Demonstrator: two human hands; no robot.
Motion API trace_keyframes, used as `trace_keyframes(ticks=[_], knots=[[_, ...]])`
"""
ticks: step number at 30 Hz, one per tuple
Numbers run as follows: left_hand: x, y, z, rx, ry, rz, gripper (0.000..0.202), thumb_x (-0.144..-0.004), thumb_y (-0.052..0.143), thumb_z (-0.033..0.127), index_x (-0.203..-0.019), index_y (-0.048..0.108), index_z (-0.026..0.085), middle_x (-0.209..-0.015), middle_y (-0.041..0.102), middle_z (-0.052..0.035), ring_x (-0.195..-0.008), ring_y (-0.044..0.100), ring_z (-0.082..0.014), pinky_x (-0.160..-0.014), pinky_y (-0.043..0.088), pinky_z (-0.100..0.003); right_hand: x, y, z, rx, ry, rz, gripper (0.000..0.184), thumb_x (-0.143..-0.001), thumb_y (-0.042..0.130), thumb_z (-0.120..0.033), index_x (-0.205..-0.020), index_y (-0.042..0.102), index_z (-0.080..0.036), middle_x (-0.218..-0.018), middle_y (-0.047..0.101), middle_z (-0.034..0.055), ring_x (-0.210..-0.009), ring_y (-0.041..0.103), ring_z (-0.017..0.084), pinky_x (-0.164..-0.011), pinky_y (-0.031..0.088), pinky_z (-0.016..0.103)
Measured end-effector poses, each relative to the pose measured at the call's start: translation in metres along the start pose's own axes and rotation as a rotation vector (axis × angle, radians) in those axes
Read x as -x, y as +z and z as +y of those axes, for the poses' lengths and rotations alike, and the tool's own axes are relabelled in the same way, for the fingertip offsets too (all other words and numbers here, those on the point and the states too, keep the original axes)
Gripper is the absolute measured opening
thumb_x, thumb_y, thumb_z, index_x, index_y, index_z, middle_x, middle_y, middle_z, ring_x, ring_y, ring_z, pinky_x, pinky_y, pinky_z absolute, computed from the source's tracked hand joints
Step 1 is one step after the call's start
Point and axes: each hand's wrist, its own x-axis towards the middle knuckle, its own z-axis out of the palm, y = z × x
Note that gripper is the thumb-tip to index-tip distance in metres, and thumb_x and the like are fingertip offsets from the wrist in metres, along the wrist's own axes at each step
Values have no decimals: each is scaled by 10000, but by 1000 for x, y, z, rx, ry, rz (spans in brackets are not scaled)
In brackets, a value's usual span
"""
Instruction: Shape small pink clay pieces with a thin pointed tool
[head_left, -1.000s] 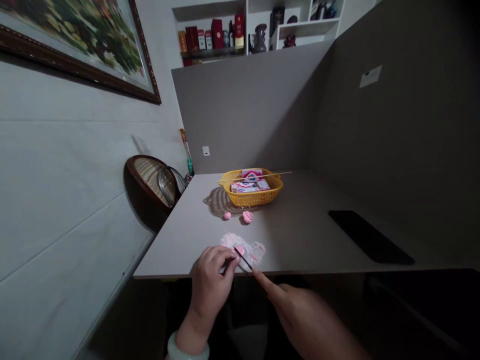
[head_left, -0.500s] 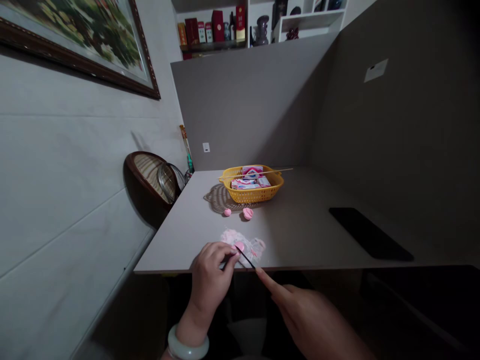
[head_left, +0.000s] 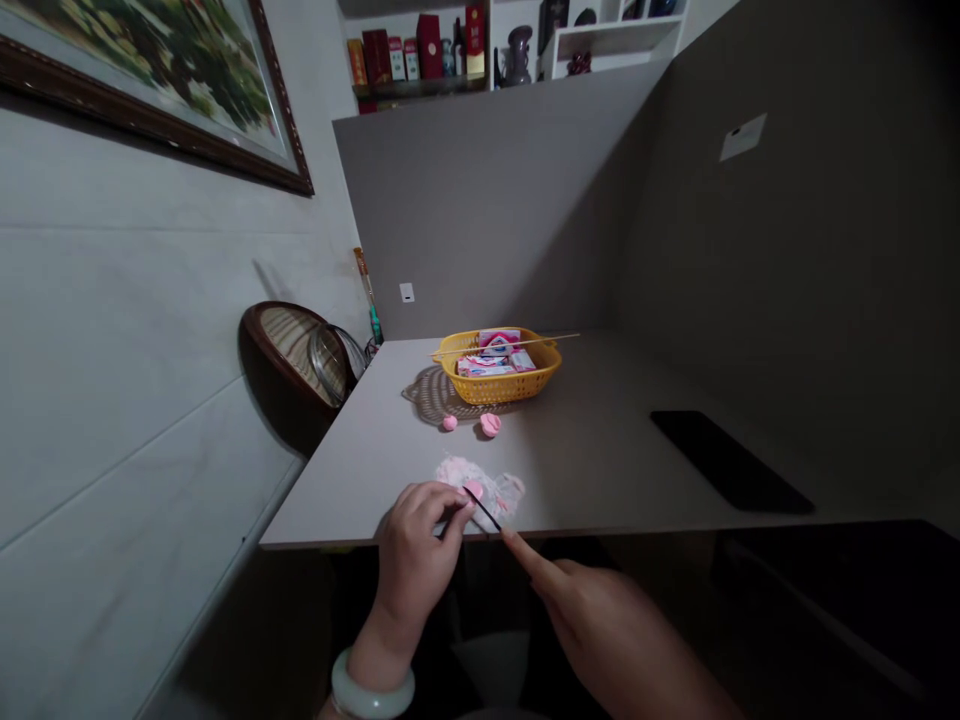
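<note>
Hands: apart, working at one spot.
Left: my left hand (head_left: 414, 552) pinches a thin black stick (head_left: 483, 510) beside a pink piece (head_left: 473, 490).
Right: my right hand (head_left: 611, 630) extends its forefinger (head_left: 525, 557) to the stick's tip.
Under them: a crumpled pale pink sheet (head_left: 457, 472).
Done so far: two pink lumps (head_left: 490, 425) lie by a yellow basket (head_left: 501, 392).
</note>
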Motion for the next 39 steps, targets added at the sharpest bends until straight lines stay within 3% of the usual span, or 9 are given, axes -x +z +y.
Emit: trace_keyframes(ticks=[5,12,19,26,32,39], knots=[[-2,-1,1,-19,23,18,51,-906,650,212,-858,665,218,-884,727,-42,-864,670,-206,-792,553,-355,-25,-6,-9,22,-27,-20,747,-796,379,30,-1501,456,-204,-868,780,81,-678,726,181,-612,504,209],[0,-1,2,-6,7,-6,64,-912,649,229,-850,664,218,-876,725,-46,-872,671,-212,-794,540,-356,5,-1,5,-27,-19,6,755,-803,380,0,-1506,452,-266,-796,776,38,-599,709,175,-561,503,208],[0,0,1,-17,-16,1,46,-898,661,196,-859,672,218,-896,732,-35,-884,670,-210,-800,532,-354,-24,-4,-6,-16,-30,-40,747,-801,371,31,-1513,436,-186,-819,768,83,-670,724,198,-601,516,236],[0,1,1,-5,-32,-5,58,-905,664,228,-848,664,219,-886,727,-30,-885,667,-207,-808,524,-351,2,3,5,-57,-6,-36,738,-818,367,5,-1506,455,-249,-834,776,62,-655,725,179,-594,511,213],[1,0,2,-23,-16,2,49,-899,664,200,-854,657,218,-893,726,-31,-882,666,-213,-802,526,-357,-26,-3,-4,-38,-35,-18,727,-828,383,16,-1514,439,-219,-809,771,68,-656,720,169,-595,486,189],[1,0,1,-5,-26,-19,52,-910,656,229,-860,668,220,-896,731,-37,-888,669,-211,-812,530,-357,5,9,10,-48,-26,3,752,-813,386,-5,-1511,443,-280,-818,778,40,-613,712,175,-578,509,214]])
